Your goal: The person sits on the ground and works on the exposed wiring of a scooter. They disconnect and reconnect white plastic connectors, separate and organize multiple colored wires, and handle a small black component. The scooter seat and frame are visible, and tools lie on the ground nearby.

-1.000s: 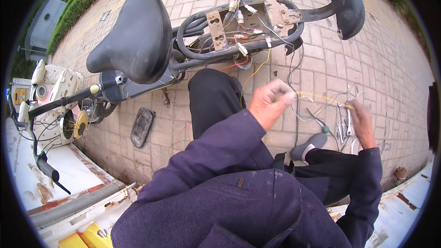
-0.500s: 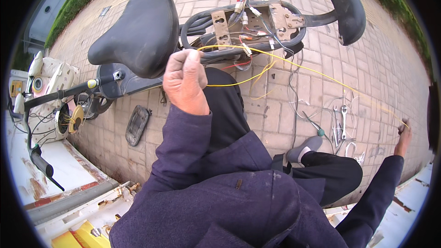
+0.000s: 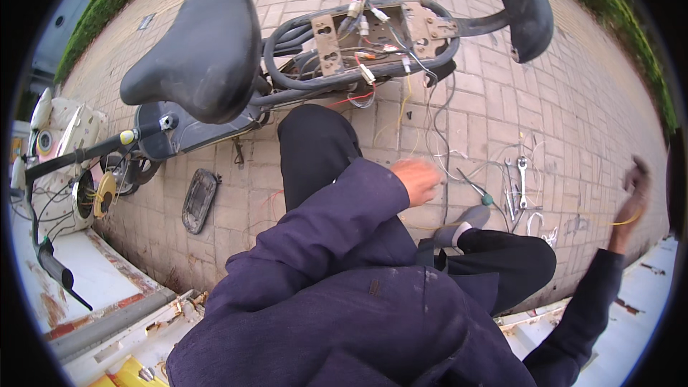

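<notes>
Open paving [image 3: 584, 136] separates the wrenches [image 3: 522, 183] from the right hand [image 3: 635, 190], fingers loosely parted; yellow wire [image 3: 626, 221] crosses its wrist, long axis left-right, trailing left; blurred left hand [image 3: 419, 181]: grip cannot be told

Thin yellow wire [image 3: 626, 221], partly blurred, curves across the base of the right grip [image 3: 633, 192], its leftward run faint.

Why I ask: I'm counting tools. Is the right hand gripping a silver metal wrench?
No: the silver metal wrench lies on pale brick paving, apart from the right hand.
</notes>
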Tool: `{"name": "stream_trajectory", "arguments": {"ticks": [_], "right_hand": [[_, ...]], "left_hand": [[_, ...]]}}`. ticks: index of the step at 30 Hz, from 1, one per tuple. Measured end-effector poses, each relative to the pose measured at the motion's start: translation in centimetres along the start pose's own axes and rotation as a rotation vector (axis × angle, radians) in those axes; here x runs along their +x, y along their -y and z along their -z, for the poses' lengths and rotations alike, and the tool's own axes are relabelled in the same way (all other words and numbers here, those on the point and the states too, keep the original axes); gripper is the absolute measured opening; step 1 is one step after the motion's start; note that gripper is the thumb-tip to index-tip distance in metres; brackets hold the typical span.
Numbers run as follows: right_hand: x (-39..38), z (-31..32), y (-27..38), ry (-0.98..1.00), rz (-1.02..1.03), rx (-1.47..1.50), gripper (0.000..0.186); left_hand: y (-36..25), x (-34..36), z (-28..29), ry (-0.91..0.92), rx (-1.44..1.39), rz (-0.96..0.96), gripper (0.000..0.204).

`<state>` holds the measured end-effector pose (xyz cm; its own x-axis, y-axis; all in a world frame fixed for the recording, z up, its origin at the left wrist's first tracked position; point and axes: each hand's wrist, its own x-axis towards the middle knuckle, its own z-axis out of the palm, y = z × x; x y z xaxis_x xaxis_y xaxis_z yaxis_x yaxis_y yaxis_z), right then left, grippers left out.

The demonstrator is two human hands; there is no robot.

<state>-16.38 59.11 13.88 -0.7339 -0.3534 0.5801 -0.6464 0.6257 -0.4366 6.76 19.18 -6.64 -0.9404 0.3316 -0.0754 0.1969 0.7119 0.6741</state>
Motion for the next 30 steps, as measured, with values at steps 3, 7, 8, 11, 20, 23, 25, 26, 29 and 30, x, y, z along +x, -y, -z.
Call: {"name": "stream_trajectory", "arguments": {"ticks": [3, 7, 8, 11, 20, 23, 25, 26, 29, 30], "right_hand": [[-5.9, -11.5, 12.4, 0.258, -0.061, 0.553, 0.05], [-9.5, -20.0, 22.0, 0.547, 0.528, 0.525, 0.029], [-10.3, -21.3, 23.2, 0.563, 0.617, 0.512, 0.028], [-12.7, -23.0, 23.4, 0.587, 0.575, 0.648, 0.029], [-18.4, -23.8, 15.1, 1.144, 0.298, 0.368, 0.029], [-17.6, -24.2, 13.2, 0.94, 0.716, 0.037, 0.049], [-16.0, -24.5, 10.9, 0.73, 0.573, -0.067, 0.056], [-15.0, -24.6, 9.4, 0.669, 0.371, -0.046, 0.059], [-11.4, -25.6, 3.6, 0.802, 0.362, -0.255, 0.046], [-10.6, -26.2, 2.0, 1.013, 0.364, -0.418, 0.044]], "left_hand": [[-1.6, 2.2, 2.9, 0.004, -0.726, -0.035, 0.05], [-3.3, 3.1, 3.7, 0.213, -1.692, 0.223, 0.065], [-3.3, 3.0, 3.4, 0.25, -1.876, 0.268, 0.067], [-1.1, 2.0, 3.1, -0.127, -1.907, 0.372, 0.046], [1.6, 3.1, 4.5, -0.679, -1.661, 0.32, 0.04], [1.3, 3.3, 4.2, -0.636, -1.519, 0.397, 0.056], [1.4, 3.2, 3.9, -0.707, -1.41, 0.456, 0.056], [1.4, 3.2, 3.8, -0.737, -1.361, 0.448, 0.056], [1.9, 2.7, 4.2, -0.751, -1.259, 0.508, 0.053], [2.1, 2.5, 4.4, -0.776, -1.214, 0.539, 0.05]]}}
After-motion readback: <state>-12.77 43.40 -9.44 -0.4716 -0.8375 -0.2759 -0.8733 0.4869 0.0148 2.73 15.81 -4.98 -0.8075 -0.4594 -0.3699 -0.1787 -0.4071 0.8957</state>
